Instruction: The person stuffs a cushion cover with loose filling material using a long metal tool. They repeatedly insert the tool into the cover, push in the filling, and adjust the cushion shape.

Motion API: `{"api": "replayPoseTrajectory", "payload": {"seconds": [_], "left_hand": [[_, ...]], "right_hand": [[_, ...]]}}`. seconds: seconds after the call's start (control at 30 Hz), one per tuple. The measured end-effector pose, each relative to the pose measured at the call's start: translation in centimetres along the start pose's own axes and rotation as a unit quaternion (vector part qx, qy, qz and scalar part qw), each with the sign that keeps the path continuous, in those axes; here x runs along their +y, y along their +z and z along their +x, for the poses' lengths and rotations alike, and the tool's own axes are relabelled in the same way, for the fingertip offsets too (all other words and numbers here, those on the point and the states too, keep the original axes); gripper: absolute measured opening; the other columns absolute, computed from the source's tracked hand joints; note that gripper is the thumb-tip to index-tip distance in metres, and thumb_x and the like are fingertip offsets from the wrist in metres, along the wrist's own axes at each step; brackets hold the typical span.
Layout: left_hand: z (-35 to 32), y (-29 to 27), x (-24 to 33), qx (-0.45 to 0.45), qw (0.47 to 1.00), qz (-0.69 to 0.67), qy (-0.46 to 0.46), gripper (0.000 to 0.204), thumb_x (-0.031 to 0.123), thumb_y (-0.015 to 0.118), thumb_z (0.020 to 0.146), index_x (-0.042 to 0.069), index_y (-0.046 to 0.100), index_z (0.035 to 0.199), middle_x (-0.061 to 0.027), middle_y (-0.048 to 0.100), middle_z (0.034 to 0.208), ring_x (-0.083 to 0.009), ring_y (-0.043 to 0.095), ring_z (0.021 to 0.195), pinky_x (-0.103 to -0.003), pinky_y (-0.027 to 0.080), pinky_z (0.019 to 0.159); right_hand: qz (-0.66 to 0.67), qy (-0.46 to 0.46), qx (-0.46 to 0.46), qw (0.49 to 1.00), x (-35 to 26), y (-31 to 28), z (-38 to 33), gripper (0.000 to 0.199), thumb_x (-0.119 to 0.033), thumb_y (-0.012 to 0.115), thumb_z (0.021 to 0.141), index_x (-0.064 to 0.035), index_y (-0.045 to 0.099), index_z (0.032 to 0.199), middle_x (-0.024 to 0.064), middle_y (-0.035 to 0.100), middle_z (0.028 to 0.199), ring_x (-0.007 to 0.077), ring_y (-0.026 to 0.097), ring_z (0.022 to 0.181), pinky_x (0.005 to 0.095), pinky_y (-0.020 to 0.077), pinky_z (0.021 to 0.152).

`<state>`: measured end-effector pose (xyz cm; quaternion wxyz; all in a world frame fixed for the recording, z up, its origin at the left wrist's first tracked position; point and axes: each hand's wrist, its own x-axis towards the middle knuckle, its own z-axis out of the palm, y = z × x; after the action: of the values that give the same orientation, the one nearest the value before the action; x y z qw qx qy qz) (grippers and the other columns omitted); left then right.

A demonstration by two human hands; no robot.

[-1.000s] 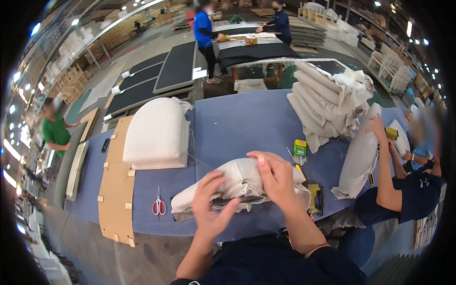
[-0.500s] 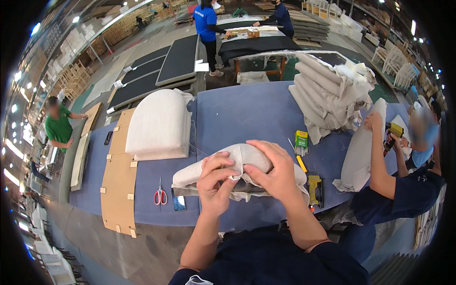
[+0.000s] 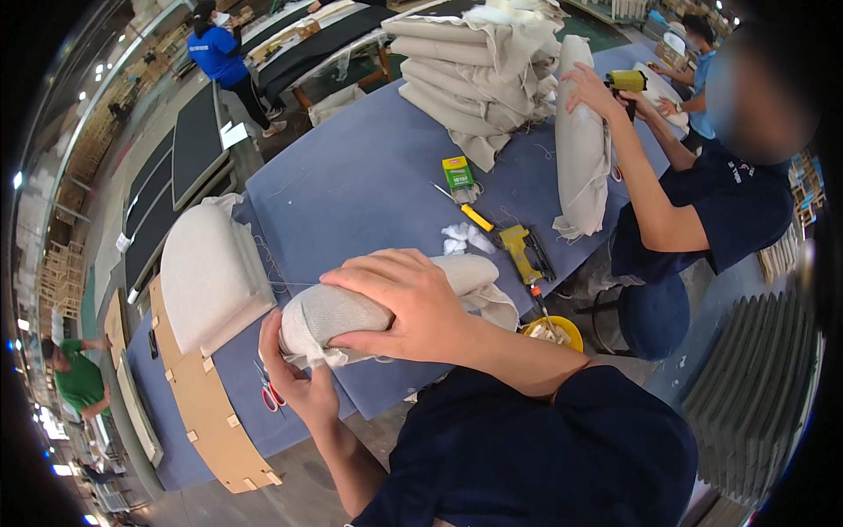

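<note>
A beige fabric-covered cushion [image 3: 332,314] stands on its edge on the blue table, with its rounded end toward the left. My right hand [image 3: 413,303] wraps over that end from above, fingers along the top and thumb on the near face. At the lower corner my left hand [image 3: 307,391] is closed on the loose cover edge, thumb and fingers on either side of the cloth. The fingertips are partly hidden behind the folds. Beyond the cushion's right end lies a yellow-and-black staple gun [image 3: 527,255], near some white stuffing [image 3: 465,237].
Red-handled scissors [image 3: 272,395] and a stack of covered cushions [image 3: 211,263] are on the left. A yellow-handled tool [image 3: 474,216], a green-yellow box [image 3: 457,176] and piled covers [image 3: 474,79] lie farther back. At right, a co-worker holds a staple gun [image 3: 627,81] against a cushion [image 3: 580,149].
The view has swung and tilted to the right. My right hand has slid over the cushion's top, and the cushion's rounded end now points left. My left hand still grips the cover edge.
</note>
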<state>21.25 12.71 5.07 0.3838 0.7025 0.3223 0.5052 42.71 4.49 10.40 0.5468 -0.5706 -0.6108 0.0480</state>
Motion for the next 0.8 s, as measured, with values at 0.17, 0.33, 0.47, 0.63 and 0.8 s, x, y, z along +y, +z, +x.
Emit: {"api": "replayPoseTrajectory", "payload": {"seconds": [0.17, 0.33, 0.47, 0.63, 0.8], "left_hand": [[-0.8, -0.8, 0.0, -0.006, 0.995, 0.091, 0.044, 0.067, 0.018, 0.086, 0.085, -0.001, 0.063, 0.145, -0.0221, 0.061, 0.152, -0.0370, 0.055, 0.145, -0.049, 0.041, 0.123], [0.8, 4.8, 6.3, -0.066, 0.984, 0.114, 0.119, 0.065, 0.039, 0.088, 0.085, 0.004, 0.071, 0.137, -0.0229, 0.060, 0.154, -0.0436, 0.052, 0.147, -0.057, 0.032, 0.125], [0.8, 6.9, 7.0, -0.111, 0.927, 0.252, 0.256, 0.073, 0.060, 0.080, 0.089, 0.014, 0.068, 0.144, -0.0203, 0.058, 0.156, -0.0480, 0.050, 0.146, -0.064, 0.030, 0.123], [-1.2, 4.9, 3.8, -0.092, 0.962, 0.105, 0.234, 0.066, 0.067, 0.070, 0.098, 0.014, 0.073, 0.137, -0.0174, 0.067, 0.147, -0.0424, 0.055, 0.143, -0.061, 0.027, 0.125], [-2.5, -0.8, -6.4, 0.181, 0.979, 0.066, -0.067, 0.056, 0.040, 0.046, 0.117, -0.002, 0.054, 0.153, -0.0193, 0.060, 0.154, -0.0346, 0.054, 0.145, -0.045, 0.037, 0.124]], "right_hand": [[-0.024, 0.004, 0.043, 0.999, 2.0, -1.9, -0.5, 0.067, -0.036, 0.095, 0.074, -0.0069, 0.075, 0.131, 0.0147, 0.077, 0.124, 0.0362, 0.071, 0.117, 0.0466, 0.0519, 0.103], [-0.016, 0.002, 0.040, 0.999, 2.7, -2.8, -1.2, 0.068, -0.038, 0.095, 0.073, -0.0061, 0.074, 0.130, 0.0152, 0.076, 0.124, 0.0363, 0.071, 0.114, 0.0465, 0.0518, 0.099], [-0.027, -0.007, 0.033, 0.999, 2.2, -2.9, -2.1, 0.068, -0.042, 0.093, 0.074, -0.0042, 0.075, 0.128, 0.0147, 0.076, 0.122, 0.0369, 0.072, 0.112, 0.0472, 0.0523, 0.098], [0.028, -0.001, 0.019, 0.999, 3.2, -3.4, -3.2, 0.071, -0.046, 0.094, 0.075, 0.0004, 0.075, 0.126, 0.0168, 0.077, 0.122, 0.0364, 0.073, 0.114, 0.0473, 0.0523, 0.102], [0.115, 0.094, 0.098, 0.984, 6.5, -5.5, -7.0, 0.083, -0.060, 0.087, 0.081, 0.0113, 0.072, 0.122, 0.0235, 0.076, 0.121, 0.0346, 0.071, 0.118, 0.0469, 0.0539, 0.105]]}}
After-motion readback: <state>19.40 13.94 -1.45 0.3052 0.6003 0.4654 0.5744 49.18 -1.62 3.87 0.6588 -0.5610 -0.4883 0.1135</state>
